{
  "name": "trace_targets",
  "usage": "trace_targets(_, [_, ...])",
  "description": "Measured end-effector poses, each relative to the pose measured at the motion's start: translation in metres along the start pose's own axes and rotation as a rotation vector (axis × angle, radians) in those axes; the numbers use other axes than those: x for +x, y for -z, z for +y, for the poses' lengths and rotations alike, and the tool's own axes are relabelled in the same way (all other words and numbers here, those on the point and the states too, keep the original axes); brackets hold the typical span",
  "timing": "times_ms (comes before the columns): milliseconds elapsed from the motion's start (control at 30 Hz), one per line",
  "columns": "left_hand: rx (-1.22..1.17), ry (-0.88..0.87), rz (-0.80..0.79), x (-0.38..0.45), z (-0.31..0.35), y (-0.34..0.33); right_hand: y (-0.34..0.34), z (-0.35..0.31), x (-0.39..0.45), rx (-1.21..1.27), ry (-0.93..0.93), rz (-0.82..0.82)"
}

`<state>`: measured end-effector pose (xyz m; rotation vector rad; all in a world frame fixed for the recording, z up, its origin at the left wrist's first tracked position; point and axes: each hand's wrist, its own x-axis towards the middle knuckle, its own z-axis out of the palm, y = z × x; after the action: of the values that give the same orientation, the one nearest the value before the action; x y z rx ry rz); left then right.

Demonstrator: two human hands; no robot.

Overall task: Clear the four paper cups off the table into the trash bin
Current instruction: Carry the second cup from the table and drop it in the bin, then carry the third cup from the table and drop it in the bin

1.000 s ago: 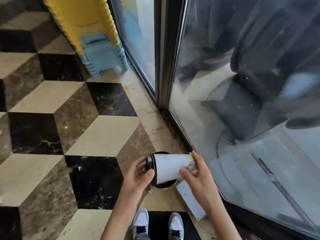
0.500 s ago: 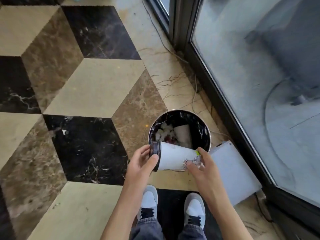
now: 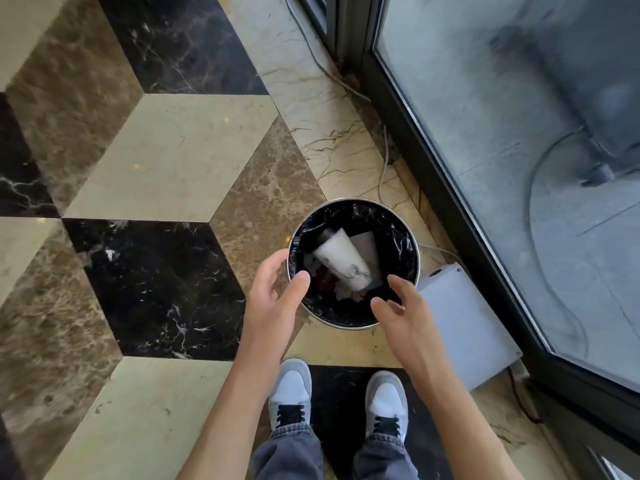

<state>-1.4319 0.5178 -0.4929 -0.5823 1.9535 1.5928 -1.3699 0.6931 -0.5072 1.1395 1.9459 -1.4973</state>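
1. The trash bin [image 3: 353, 326], round with a metal rim and a black liner, stands on the marble floor [image 3: 166, 161] just ahead of the person's shoes [image 3: 291, 393].
2. A white paper cup [image 3: 341, 261] lies tilted inside the bin, on top of crumpled waste; a second pale item lies beside it, too unclear to name.
3. The left hand [image 3: 273, 289] hovers over the bin's left rim, fingers loosely spread; its grip is empty and wide apart.
4. The right hand [image 3: 398, 306] hovers over the near right edge of the bin, fingers likewise spread and holding nothing.
5. Neither hand touches the cup; both are above it, with the bin's mouth clear between them.
6. A flat white box [image 3: 464, 323] lies on the floor touching or just beside the bin's right side.
7. A thin cable [image 3: 381, 161] runs along the floor beyond the bin, beside the dark door frame [image 3: 450, 202].
8. The glass panel [image 3: 519, 133] fills the right side, close to the bin and box.
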Motion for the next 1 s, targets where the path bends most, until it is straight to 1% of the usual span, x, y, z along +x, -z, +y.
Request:
trace_targets(133, [0.013,-0.033,0.024,-0.017,0.024,0.006,0.012,-0.025,-0.017,-0.014,0.066,0.017])
trace_targets(233, [0.008,-0.078,0.034,-0.036,0.054,0.012,0.025,-0.057,-0.040,-0.006,0.139,0.024])
trace_targets(333, [0.004,-0.148,0.034,-0.066,0.098,0.022,0.045,-0.105,-0.074,-0.016,0.239,0.031])
trace_targets(433, [0.042,-0.265,0.014,-0.106,0.161,0.035,0.069,-0.166,-0.118,-0.020,0.364,0.079])
trace_targets(600, [0.044,-0.533,0.040,-0.195,0.295,0.067,0.123,-0.284,-0.225,0.041,0.615,0.142])
trace_targets(700, [0.033,-0.654,0.053,-0.257,0.369,0.092,0.153,-0.351,-0.305,0.084,0.765,0.158])
trace_targets(767, [0.013,-0.720,0.053,-0.297,0.410,0.108,0.167,-0.389,-0.355,0.114,0.824,0.149])
trace_targets(867, [-0.040,-0.821,0.096,-0.354,0.458,0.132,0.184,-0.433,-0.425,0.090,0.941,0.154])
trace_targets(1000, [-0.052,-0.906,0.140,-0.416,0.490,0.158,0.192,-0.471,-0.502,0.069,1.065,0.156])
